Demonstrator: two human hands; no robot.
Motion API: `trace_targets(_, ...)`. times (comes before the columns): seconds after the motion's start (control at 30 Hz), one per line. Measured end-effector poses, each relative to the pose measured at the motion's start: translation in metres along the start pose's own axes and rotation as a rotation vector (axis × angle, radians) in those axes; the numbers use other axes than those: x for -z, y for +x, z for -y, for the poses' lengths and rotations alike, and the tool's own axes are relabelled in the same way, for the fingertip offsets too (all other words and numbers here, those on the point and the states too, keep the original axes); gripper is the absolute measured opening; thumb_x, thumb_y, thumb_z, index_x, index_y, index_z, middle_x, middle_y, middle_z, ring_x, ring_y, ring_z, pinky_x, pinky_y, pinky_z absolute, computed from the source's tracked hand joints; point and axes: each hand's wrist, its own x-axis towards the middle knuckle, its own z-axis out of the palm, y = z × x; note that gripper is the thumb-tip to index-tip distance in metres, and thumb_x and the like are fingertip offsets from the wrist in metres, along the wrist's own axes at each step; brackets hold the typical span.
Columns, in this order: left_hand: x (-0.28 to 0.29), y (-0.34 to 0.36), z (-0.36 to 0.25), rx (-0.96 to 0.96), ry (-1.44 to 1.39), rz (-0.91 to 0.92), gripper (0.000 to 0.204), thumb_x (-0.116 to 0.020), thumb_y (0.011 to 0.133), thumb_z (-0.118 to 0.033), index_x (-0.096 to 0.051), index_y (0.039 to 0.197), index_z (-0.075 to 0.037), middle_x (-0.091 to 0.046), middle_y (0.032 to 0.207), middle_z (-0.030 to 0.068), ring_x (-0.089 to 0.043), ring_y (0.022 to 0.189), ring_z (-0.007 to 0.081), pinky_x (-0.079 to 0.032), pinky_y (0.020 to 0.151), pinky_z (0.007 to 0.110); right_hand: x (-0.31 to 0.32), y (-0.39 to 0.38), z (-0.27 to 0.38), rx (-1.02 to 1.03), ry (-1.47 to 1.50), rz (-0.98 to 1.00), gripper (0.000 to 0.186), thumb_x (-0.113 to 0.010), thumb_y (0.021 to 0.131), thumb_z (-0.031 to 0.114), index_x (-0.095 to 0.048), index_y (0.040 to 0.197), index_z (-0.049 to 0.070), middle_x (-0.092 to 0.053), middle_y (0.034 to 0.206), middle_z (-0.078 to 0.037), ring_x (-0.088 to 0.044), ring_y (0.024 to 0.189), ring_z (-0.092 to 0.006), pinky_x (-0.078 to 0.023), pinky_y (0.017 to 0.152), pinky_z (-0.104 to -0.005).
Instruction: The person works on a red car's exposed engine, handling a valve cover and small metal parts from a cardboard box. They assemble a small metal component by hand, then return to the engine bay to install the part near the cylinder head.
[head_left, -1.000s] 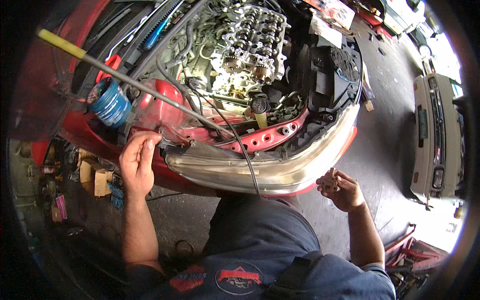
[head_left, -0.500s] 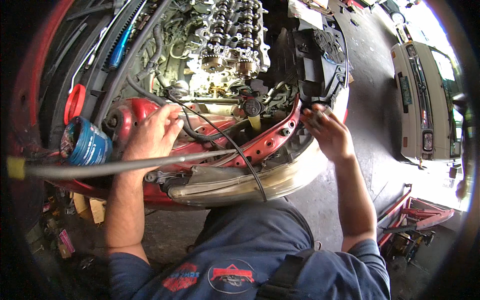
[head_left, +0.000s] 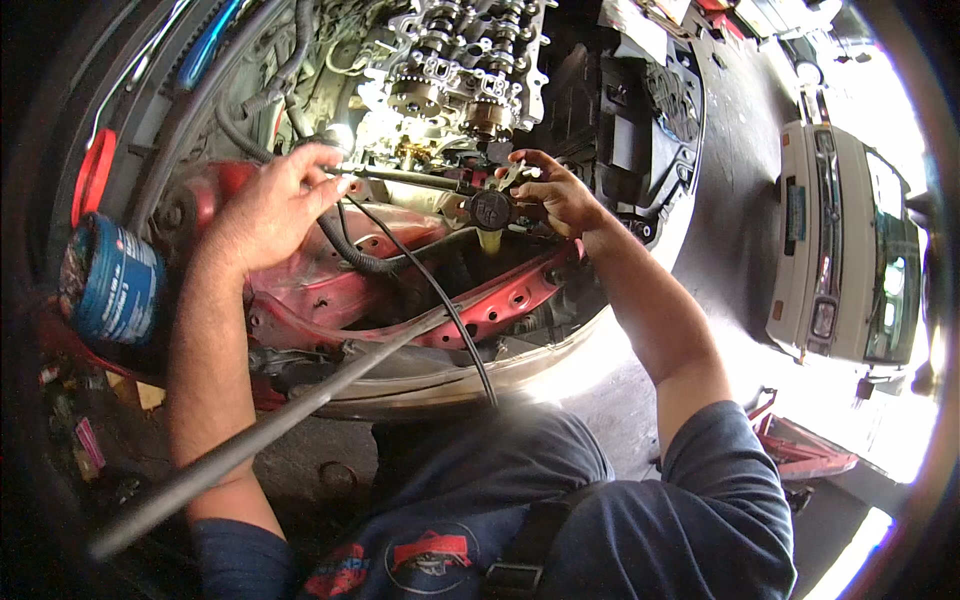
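Note:
My right hand point(head_left: 565, 200) is raised over the front of the engine bay, its fingers closed on a small, pale metal part point(head_left: 516, 178) with an irregular shape. Just below that hand is a round black cap point(head_left: 490, 209) on a yellowish neck. My left hand point(head_left: 275, 212) hovers over the red inner fender, thumb and fingers pinched together; what they hold, if anything, is too small to make out. Beside its fingertips runs a black hose point(head_left: 352, 250). The open engine point(head_left: 460, 85), with camshafts and two round gears exposed, lies beyond both hands.
A long grey bar point(head_left: 280, 425) slants over my left forearm toward the red body panel point(head_left: 400, 330). A thin black cable point(head_left: 445, 300) crosses the headlight. At left stand a blue tub point(head_left: 118, 280) and a red ring-shaped handle point(head_left: 93, 178). A pale van point(head_left: 845, 240) is parked at right.
My right hand has moved left and inward from the front edge of the car, bringing the metal part over the bay. My left hand has shifted slightly left and farther in.

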Motion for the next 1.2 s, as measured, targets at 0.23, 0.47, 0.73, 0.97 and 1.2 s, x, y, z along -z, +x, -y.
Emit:
trace_targets(0.23, 0.003, 0.009, -0.025, 0.05, 0.179, -0.096, 0.035, -0.06, 0.095, -0.019, -0.054, 0.124, -0.001, -0.062, 0.097, 0.0072, -0.057, 0.086, 0.0127, -0.048, 0.081, 0.029, 0.0, 0.0, 0.001, 0.108, 0.048, -0.029, 0.051, -0.058, 0.08, -0.014, -0.051, 0.126, 0.006, -0.06, 0.118, -0.011, -0.062, 0.107, -0.025, -0.054, 0.091, -0.0361)
trace_targets(0.47, 0.043, 0.049, -0.028, 0.013, 0.118, -0.331, 0.035, -0.054, 0.096, -0.028, -0.059, 0.123, -0.005, -0.064, 0.095, 0.0016, -0.054, 0.081, 0.0103, -0.046, 0.075, 0.025, 0.008, 0.008, -0.001, 0.087, -0.524, -0.332, 0.049, -0.062, 0.076, -0.011, -0.052, 0.123, 0.003, -0.061, 0.1, -0.006, -0.062, 0.086, -0.0164, -0.056, 0.078, -0.0312)
trace_targets(0.73, 0.053, 0.035, -0.016, 0.003, -0.004, -0.312, 0.039, -0.057, 0.095, -0.029, -0.059, 0.122, 0.0, -0.066, 0.101, 0.0051, -0.056, 0.082, 0.012, -0.046, 0.081, 0.026, -0.001, -0.001, 0.011, 0.128, -0.311, -0.285, 0.049, -0.06, 0.077, -0.011, -0.053, 0.123, 0.004, -0.061, 0.101, -0.005, -0.06, 0.087, -0.0144, -0.054, 0.08, -0.0285)
trace_targets(0.97, 0.047, 0.037, -0.026, 0.098, 0.014, -0.234, 0.039, -0.054, 0.096, -0.031, -0.057, 0.128, -0.009, -0.064, 0.111, 0.0021, -0.055, 0.089, 0.0091, -0.043, 0.082, 0.024, -0.004, -0.007, 0.016, 0.083, -0.224, -0.291, 0.043, -0.067, 0.082, 0.0, -0.051, 0.122, 0.001, -0.061, 0.097, -0.006, -0.063, 0.084, -0.0169, -0.056, 0.074, -0.0314)
trace_targets(1.2, 0.044, 0.035, -0.028, 0.09, 0.022, -0.247, 0.044, -0.059, 0.093, -0.034, -0.059, 0.124, -0.002, -0.065, 0.104, 0.0053, -0.058, 0.087, 0.0131, -0.045, 0.081, 0.027, -0.002, -0.003, 0.018, -0.001, -0.236, -0.289, 0.037, -0.067, 0.086, 0.003, -0.051, 0.118, -0.001, -0.061, 0.096, -0.011, -0.066, 0.086, -0.0215, -0.06, 0.077, -0.0382)
